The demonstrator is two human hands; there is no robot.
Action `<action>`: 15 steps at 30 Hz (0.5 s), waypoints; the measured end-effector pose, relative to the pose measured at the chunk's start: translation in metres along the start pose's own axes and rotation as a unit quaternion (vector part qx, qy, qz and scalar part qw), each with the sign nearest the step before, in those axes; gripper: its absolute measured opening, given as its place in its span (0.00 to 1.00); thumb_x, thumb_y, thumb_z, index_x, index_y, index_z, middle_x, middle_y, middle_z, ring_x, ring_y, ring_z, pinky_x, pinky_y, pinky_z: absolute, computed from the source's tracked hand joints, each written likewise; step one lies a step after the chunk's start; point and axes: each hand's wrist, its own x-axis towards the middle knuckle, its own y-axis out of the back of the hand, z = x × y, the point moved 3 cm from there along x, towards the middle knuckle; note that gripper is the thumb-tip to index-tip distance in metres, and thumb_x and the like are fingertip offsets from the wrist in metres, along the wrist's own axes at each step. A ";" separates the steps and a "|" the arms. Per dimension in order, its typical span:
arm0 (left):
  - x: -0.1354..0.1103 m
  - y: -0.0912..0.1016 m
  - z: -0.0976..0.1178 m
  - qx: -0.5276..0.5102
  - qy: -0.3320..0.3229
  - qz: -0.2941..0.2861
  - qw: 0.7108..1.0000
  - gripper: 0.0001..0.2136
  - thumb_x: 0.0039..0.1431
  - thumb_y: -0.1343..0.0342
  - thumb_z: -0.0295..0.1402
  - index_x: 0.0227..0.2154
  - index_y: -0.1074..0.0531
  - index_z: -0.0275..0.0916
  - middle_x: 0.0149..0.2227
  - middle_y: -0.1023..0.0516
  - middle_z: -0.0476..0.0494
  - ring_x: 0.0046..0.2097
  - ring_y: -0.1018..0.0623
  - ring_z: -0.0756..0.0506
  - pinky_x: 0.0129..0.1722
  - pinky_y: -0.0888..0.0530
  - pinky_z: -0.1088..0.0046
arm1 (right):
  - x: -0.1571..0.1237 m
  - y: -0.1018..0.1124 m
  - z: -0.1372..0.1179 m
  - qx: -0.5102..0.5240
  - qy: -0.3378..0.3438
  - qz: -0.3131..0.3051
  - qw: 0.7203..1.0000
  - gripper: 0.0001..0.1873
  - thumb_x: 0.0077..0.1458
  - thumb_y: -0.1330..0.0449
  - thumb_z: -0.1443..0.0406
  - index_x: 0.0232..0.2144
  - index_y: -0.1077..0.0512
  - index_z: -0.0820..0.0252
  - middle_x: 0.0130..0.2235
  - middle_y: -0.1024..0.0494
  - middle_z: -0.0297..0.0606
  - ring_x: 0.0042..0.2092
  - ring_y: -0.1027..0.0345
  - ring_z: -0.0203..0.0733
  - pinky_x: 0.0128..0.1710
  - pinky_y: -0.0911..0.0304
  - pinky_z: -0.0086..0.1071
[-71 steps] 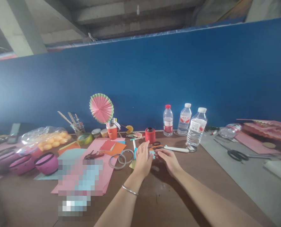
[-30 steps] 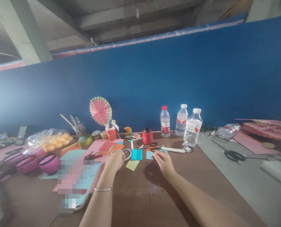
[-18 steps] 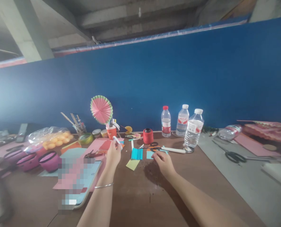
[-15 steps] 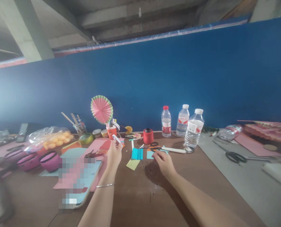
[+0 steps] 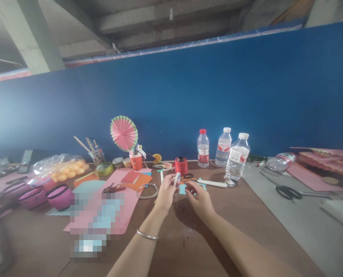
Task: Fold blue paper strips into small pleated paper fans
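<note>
My left hand (image 5: 165,194) is closed around a roll of white tape (image 5: 177,179), held upright over the middle of the brown table. My right hand (image 5: 199,198) faces it just to the right, with bent fingers a little apart and nothing visible between them. Light blue paper pieces (image 5: 183,189) lie between and behind the hands. Scissors with orange and black handles (image 5: 188,177) are partly covered behind my right hand. A white-handled tool (image 5: 213,184) lies beyond it. Another tape roll (image 5: 147,191) lies flat to the left of my left hand.
Behind stand a red thread spool (image 5: 181,166) and several water bottles (image 5: 237,157). At left are a pink paper fan (image 5: 124,133) in a red paper cup (image 5: 136,162), coloured sheets (image 5: 131,209) and purple cups (image 5: 59,197). Black scissors (image 5: 288,192) lie on the grey surface at right.
My left hand has brought the tape roll rightward from near the red cup to beside my right hand, now covering the bright blue and yellow papers. My right hand's fingers have lifted and parted slightly.
</note>
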 end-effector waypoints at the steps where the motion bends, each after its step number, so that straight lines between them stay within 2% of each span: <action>1: -0.002 -0.005 -0.001 -0.015 0.003 -0.014 1.000 0.14 0.48 0.53 0.29 0.40 0.37 0.37 0.32 0.27 0.46 0.31 0.26 0.50 0.30 0.29 0.73 | 0.000 0.000 -0.001 -0.004 0.009 -0.001 1.000 0.13 0.50 0.48 0.65 0.40 0.32 0.56 0.36 0.26 0.37 0.34 0.33 0.39 0.35 0.38 0.30; 5: -0.005 -0.016 -0.002 -0.080 0.001 -0.048 0.996 0.20 0.43 0.49 0.23 0.43 0.38 0.38 0.40 0.27 0.43 0.42 0.27 0.48 0.40 0.29 0.71 | 0.001 0.002 -0.004 -0.011 0.022 -0.003 1.000 0.15 0.49 0.46 0.63 0.42 0.32 0.56 0.39 0.26 0.38 0.37 0.33 0.40 0.37 0.37 0.32; 8: -0.004 -0.017 -0.007 -0.114 -0.015 -0.057 0.992 0.22 0.44 0.47 0.23 0.45 0.39 0.39 0.42 0.27 0.42 0.42 0.27 0.48 0.43 0.30 0.69 | 0.001 0.004 -0.005 -0.007 0.028 -0.003 1.000 0.16 0.51 0.47 0.63 0.43 0.32 0.56 0.42 0.27 0.39 0.40 0.33 0.42 0.38 0.36 0.33; 11: -0.005 -0.017 -0.016 -0.089 -0.016 -0.047 0.995 0.23 0.45 0.47 0.23 0.47 0.40 0.39 0.43 0.28 0.41 0.39 0.26 0.49 0.40 0.28 0.70 | 0.002 0.006 -0.004 -0.018 0.058 -0.008 0.998 0.14 0.54 0.50 0.64 0.41 0.30 0.56 0.42 0.26 0.40 0.43 0.34 0.44 0.43 0.39 0.36; 15: -0.010 -0.018 -0.022 -0.002 -0.031 -0.039 0.999 0.23 0.47 0.49 0.22 0.49 0.40 0.40 0.44 0.28 0.42 0.38 0.25 0.49 0.39 0.28 0.71 | 0.003 0.006 -0.001 -0.058 0.085 -0.010 0.995 0.13 0.54 0.50 0.65 0.39 0.28 0.55 0.40 0.25 0.39 0.44 0.35 0.44 0.46 0.41 0.37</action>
